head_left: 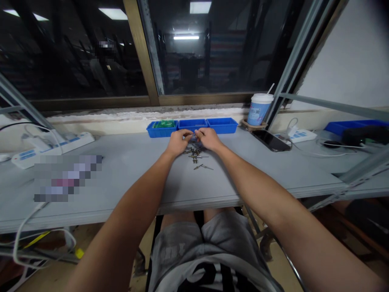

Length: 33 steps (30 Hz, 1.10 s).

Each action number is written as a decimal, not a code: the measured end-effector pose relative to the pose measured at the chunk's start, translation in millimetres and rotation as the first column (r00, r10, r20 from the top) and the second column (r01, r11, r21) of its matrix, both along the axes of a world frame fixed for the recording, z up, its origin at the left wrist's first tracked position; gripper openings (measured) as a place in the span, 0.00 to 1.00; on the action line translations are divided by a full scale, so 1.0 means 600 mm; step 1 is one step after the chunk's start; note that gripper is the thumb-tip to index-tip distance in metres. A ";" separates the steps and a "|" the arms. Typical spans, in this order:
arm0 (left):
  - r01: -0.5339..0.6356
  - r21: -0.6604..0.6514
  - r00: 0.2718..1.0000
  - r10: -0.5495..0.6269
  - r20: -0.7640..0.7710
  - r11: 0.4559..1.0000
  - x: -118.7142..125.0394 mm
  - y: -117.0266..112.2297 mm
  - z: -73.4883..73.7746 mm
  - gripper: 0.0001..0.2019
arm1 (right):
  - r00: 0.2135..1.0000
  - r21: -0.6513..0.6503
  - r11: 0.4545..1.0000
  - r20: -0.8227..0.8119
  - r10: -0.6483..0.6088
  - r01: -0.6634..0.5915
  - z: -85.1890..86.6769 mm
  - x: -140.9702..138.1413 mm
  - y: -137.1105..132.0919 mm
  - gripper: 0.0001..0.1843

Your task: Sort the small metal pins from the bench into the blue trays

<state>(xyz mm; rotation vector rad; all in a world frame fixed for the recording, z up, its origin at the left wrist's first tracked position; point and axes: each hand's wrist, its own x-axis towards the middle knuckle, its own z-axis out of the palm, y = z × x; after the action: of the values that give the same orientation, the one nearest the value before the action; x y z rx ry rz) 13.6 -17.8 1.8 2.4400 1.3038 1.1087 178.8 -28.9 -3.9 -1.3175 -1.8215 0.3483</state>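
My left hand (pixel 178 142) and my right hand (pixel 208 139) meet above the table, fingertips pinched together. Between them is a small, thin metal piece (pixel 194 134), mostly hidden by the fingers; its exact kind is too small to make out. Just below the hands lies a loose pile of small metal fasteners (pixel 196 152) with thin pin-like shanks. Nearer to me, a few more fasteners (pixel 203 166) lie apart from the pile. Behind my hands stands a row of three joined blue trays (pixel 223 126); the left one has a green packet (pixel 164 123) in it.
On the right stand a lidded blue cup (pixel 258 110) with a straw, a dark phone (pixel 271 140) and a power strip (pixel 299 135). Another power strip (pixel 54 149) and a blurred-out object (pixel 68 178) with a white cable lie on the left. A window closes off the back.
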 end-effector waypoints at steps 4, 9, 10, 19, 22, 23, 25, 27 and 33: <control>-0.033 0.037 0.998 0.035 -0.050 0.999 -0.002 0.001 0.002 0.12 | 0.983 0.006 1.000 -0.182 0.009 -0.008 -0.003 -0.010 0.002 0.09; -0.026 0.042 0.998 0.028 -0.054 0.999 -0.002 0.006 -0.003 0.13 | 0.932 0.027 0.996 -0.350 0.094 -0.091 -0.009 -0.015 0.008 0.08; -0.020 0.046 0.999 0.022 -0.045 0.999 -0.001 0.008 -0.005 0.13 | 0.927 0.033 0.996 -0.365 0.089 -0.082 -0.010 -0.013 0.010 0.08; -0.196 0.015 0.976 0.196 -0.091 0.981 -0.003 0.013 -0.014 0.23 | 0.921 0.076 0.966 -0.330 -0.209 0.246 -0.022 0.023 0.032 0.17; -0.232 -0.024 0.960 0.225 -0.166 0.972 -0.009 0.012 -0.016 0.21 | 0.933 0.114 0.933 -0.164 -0.320 0.340 -0.028 0.040 0.033 0.25; -0.235 -0.038 0.956 0.224 -0.188 0.971 -0.012 0.013 -0.017 0.21 | 0.929 0.120 0.923 -0.115 -0.353 0.365 -0.030 0.046 0.034 0.27; -0.235 -0.061 0.951 0.216 -0.223 0.970 -0.017 0.016 -0.019 0.20 | 0.915 0.113 0.908 -0.038 -0.403 0.404 -0.032 0.057 0.036 0.30; -0.227 -0.069 0.948 0.204 -0.244 0.971 -0.022 0.020 -0.022 0.19 | 0.899 0.086 0.896 0.025 -0.438 0.435 -0.034 0.066 0.039 0.33; -0.223 -0.086 0.937 0.189 -0.293 0.971 -0.024 0.024 -0.027 0.19 | 0.871 -0.010 0.883 0.173 -0.461 0.469 -0.037 0.079 0.045 0.36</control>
<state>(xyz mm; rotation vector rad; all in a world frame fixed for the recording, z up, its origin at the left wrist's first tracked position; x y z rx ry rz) -1.0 -3.3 -14.4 2.4855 1.6911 0.7114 226.2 -1.7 -26.3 -1.8133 -1.5617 0.0220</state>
